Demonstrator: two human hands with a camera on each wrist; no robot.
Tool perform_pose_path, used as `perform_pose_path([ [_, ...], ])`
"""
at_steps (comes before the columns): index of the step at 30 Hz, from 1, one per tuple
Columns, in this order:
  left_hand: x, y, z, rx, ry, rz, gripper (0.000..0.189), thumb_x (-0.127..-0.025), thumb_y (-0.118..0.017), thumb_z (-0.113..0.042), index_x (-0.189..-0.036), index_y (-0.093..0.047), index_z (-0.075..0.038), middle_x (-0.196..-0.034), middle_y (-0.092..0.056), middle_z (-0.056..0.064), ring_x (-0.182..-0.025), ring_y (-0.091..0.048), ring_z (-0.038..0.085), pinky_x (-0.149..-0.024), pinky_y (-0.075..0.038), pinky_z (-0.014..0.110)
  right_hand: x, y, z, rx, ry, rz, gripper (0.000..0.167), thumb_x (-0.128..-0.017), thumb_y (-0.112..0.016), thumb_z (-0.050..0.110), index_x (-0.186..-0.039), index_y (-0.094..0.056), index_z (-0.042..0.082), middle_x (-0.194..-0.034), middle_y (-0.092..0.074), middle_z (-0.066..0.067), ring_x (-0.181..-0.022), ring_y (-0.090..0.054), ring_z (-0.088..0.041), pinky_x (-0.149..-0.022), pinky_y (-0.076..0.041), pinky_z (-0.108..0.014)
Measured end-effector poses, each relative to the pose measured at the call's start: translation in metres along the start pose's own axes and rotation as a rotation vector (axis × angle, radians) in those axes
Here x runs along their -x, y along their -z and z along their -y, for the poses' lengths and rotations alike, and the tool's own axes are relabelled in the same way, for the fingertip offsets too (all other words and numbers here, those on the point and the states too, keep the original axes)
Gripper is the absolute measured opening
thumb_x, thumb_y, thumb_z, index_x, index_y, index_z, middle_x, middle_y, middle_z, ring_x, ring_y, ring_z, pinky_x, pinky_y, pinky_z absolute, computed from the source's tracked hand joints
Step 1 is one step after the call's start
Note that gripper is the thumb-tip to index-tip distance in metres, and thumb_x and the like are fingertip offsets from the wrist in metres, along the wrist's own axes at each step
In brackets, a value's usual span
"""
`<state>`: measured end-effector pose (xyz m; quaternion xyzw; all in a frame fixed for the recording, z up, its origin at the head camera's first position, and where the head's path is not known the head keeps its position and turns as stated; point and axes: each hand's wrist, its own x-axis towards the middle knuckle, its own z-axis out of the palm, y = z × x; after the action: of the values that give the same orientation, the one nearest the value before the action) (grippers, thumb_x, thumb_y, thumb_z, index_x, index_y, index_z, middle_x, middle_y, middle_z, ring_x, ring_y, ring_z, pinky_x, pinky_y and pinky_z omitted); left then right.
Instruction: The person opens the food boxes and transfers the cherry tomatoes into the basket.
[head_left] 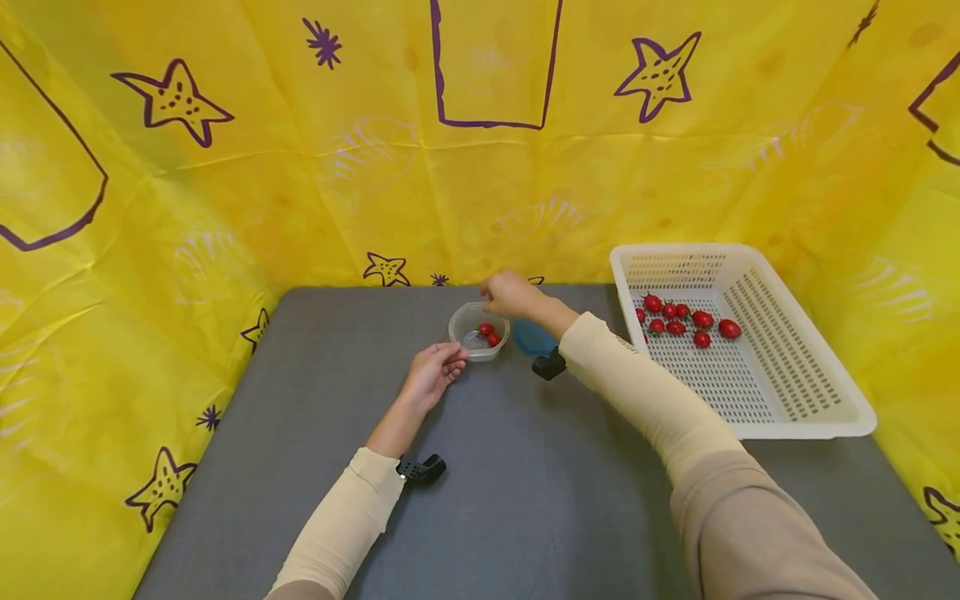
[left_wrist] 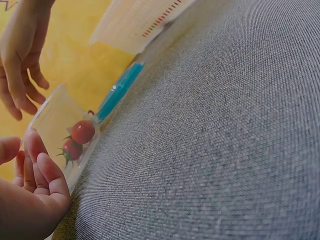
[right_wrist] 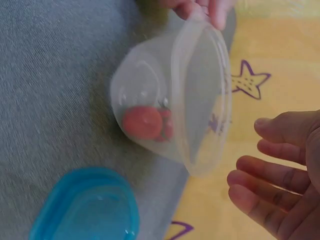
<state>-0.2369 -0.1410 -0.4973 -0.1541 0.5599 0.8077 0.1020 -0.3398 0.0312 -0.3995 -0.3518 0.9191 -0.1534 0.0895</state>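
A clear plastic container [head_left: 459, 323] stands on the grey table with two cherry tomatoes [right_wrist: 142, 122] inside it. My left hand [head_left: 433, 377] pinches the near-left part of its rim between thumb and fingers. Over the container's right side hovers my right hand [head_left: 517, 296]. In the right wrist view its fingers [right_wrist: 250, 202] are spread loosely, holding nothing and apart from the rim. A blue lid [right_wrist: 85, 205] lies flat just right of the container, partly hidden by the right wrist in the head view.
At the right stands a white slotted basket [head_left: 817, 367], with several more cherry tomatoes [head_left: 702, 319] gathered toward its far left. The grey table [head_left: 510, 483] meets a yellow patterned cloth [head_left: 480, 192] along its back and sides.
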Motion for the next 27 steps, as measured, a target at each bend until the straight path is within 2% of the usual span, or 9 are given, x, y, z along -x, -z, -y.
perform_pose_path([
  [4, 0.0, 0.0, -0.001, 0.001, 0.002, -0.009, 0.007, -0.099, -0.054, -0.011, -0.094, -0.058, -0.008, -0.071, -0.068, -0.005, -0.064, -0.058, 0.006, -0.065, -0.047, 0.02, -0.002, -0.009, 0.006, -0.009, -0.012, 0.021, 0.032, -0.091, -0.059, 0.01, -0.12, -0.065, -0.003, -0.112, -0.071, -0.018, -0.092, -0.068, -0.028, -0.086, -0.055, -0.038],
  [7, 0.0, 0.0, -0.002, 0.003, 0.002, -0.001, 0.008, -0.099, -0.054, -0.011, -0.092, -0.058, -0.008, -0.071, -0.068, -0.005, -0.064, -0.059, 0.006, -0.065, -0.047, 0.02, -0.004, -0.017, 0.009, -0.007, -0.03, 0.049, 0.032, -0.092, -0.059, 0.01, -0.121, -0.064, -0.002, -0.12, -0.068, -0.017, -0.101, -0.067, -0.029, -0.092, -0.053, -0.038],
  [11, 0.0, 0.0, -0.001, 0.004, 0.001, 0.003, 0.011, -0.099, -0.053, -0.01, -0.09, -0.059, -0.009, -0.071, -0.068, -0.005, -0.063, -0.059, 0.006, -0.065, -0.047, 0.02, -0.006, -0.027, 0.014, 0.026, -0.064, 0.087, 0.033, -0.093, -0.059, 0.012, -0.124, -0.063, 0.0, -0.123, -0.067, -0.016, -0.11, -0.065, -0.03, -0.096, -0.051, -0.038],
  [15, -0.001, 0.0, -0.002, 0.007, -0.003, -0.006, 0.01, -0.098, -0.054, -0.01, -0.089, -0.059, -0.01, -0.071, -0.068, -0.005, -0.063, -0.059, 0.006, -0.065, -0.047, 0.02, -0.009, -0.035, 0.018, 0.076, -0.08, 0.089, 0.025, -0.091, -0.058, 0.009, -0.113, -0.068, 0.002, -0.11, -0.069, -0.014, -0.097, -0.065, -0.026, -0.084, -0.053, -0.034],
  [19, -0.001, 0.0, -0.002, 0.008, -0.002, -0.017, 0.01, -0.098, -0.055, -0.009, -0.088, -0.058, -0.01, -0.07, -0.068, -0.004, -0.062, -0.059, 0.006, -0.065, -0.047, 0.021, -0.01, -0.044, 0.021, 0.112, -0.067, 0.086, 0.008, -0.09, -0.057, 0.006, -0.09, -0.064, 0.004, -0.08, -0.057, -0.008, -0.073, -0.051, -0.021, -0.066, -0.042, -0.031],
  [22, 0.0, 0.0, -0.001, 0.011, 0.003, -0.018, 0.01, -0.098, -0.055, -0.01, -0.088, -0.058, -0.01, -0.07, -0.068, -0.004, -0.062, -0.059, 0.007, -0.065, -0.047, 0.021, -0.01, -0.05, 0.023, 0.125, -0.063, 0.066, 0.009, -0.091, -0.057, 0.006, -0.082, -0.059, 0.006, -0.073, -0.048, -0.005, -0.07, -0.044, -0.019, -0.066, -0.038, -0.03],
  [25, 0.0, -0.001, -0.001, 0.014, 0.001, -0.014, 0.01, -0.098, -0.056, -0.01, -0.088, -0.058, -0.011, -0.07, -0.068, -0.004, -0.062, -0.059, 0.007, -0.065, -0.047, 0.021, -0.01, -0.055, 0.024, 0.134, -0.072, 0.035, 0.006, -0.09, -0.06, 0.006, -0.084, -0.062, 0.004, -0.076, -0.054, -0.006, -0.073, -0.047, -0.02, -0.071, -0.041, -0.033],
  [27, 0.0, 0.0, 0.0, 0.018, 0.0, -0.011, 0.01, -0.098, -0.056, -0.01, -0.088, -0.058, -0.01, -0.07, -0.068, -0.004, -0.062, -0.059, 0.007, -0.065, -0.047, 0.021, -0.01, -0.057, 0.024, 0.141, -0.081, 0.027, 0.006, -0.09, -0.062, 0.007, -0.091, -0.066, 0.003, -0.083, -0.062, -0.008, -0.078, -0.051, -0.022, -0.075, -0.045, -0.034],
])
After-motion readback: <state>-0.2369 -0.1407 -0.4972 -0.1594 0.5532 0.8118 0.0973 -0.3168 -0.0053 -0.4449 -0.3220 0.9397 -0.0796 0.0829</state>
